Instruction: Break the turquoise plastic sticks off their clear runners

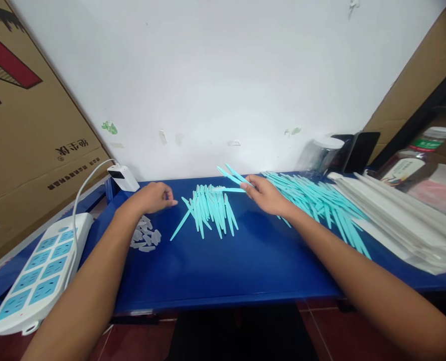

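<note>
My right hand [265, 194] is closed around a few slim turquoise eyebrow razors [231, 175]. They fan out to the left, above the right side of the middle pile. That pile of turquoise razors [209, 208] lies on the blue tabletop [223, 271], handles mostly toward me. My left hand [155, 197] hovers left of this pile with curled fingers, thumb and forefinger brought together; whatever may be between them is too small to make out. Below it, partly behind my left forearm, lie small translucent caps [146, 235]. A larger heap of turquoise razors [313, 198] spreads behind my right forearm.
A white power strip [44, 271] and a white charger [123, 177] with a cable are at the left, beside a cardboard box [30, 130]. At right are white packets [399, 220], a clear jar [322, 155], a dark phone [361, 152] and a bottle [411, 160]. A white wall stands behind.
</note>
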Demonstrator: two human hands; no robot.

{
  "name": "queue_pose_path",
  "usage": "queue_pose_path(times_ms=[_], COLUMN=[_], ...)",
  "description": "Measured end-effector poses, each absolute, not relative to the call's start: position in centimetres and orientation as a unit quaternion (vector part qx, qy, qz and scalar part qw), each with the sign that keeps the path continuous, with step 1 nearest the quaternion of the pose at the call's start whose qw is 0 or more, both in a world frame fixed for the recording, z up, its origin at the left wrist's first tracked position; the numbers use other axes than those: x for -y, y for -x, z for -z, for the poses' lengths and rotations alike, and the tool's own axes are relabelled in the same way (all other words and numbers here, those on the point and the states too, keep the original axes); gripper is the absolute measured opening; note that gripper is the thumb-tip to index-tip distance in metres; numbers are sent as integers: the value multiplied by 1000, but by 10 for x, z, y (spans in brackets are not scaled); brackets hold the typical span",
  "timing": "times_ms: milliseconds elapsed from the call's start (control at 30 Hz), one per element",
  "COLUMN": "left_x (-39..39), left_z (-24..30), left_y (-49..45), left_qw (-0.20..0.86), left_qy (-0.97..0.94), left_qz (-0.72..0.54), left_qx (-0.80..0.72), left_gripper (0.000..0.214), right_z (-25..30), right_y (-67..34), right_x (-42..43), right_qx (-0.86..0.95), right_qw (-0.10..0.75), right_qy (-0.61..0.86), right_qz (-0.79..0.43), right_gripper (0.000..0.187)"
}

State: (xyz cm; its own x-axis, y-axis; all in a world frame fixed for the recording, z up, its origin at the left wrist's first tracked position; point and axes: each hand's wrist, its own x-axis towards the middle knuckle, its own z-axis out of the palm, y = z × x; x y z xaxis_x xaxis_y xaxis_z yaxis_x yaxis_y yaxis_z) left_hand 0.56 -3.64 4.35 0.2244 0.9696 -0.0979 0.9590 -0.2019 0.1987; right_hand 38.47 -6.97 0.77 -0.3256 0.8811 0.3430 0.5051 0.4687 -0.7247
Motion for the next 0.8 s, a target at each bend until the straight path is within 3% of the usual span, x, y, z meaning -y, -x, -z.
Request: queue_pose_path(times_ms=[100, 233, 633, 800], left_x=[38, 45, 54, 43], left_z=[-49, -58, -50, -42], left_y=[18, 37, 12, 16], left_qw=[182, 273, 327, 304], left_qy=[-715, -690, -737, -773], left_qz=[76, 93, 109, 31], left_qx=[-671, -664, -581, -556], left_gripper=[53, 68, 42, 45], right_z=[-8, -7, -1, -3], right_y=[-386, -387, -391, -390], right_x=[68, 67, 58, 60], right_qx=[773, 773, 759, 761], right_qw=[365, 363, 371, 367], right_qy=[451, 449, 463, 467], right_qz=[-255, -262, -269, -261], right_gripper=[37, 37, 34, 35])
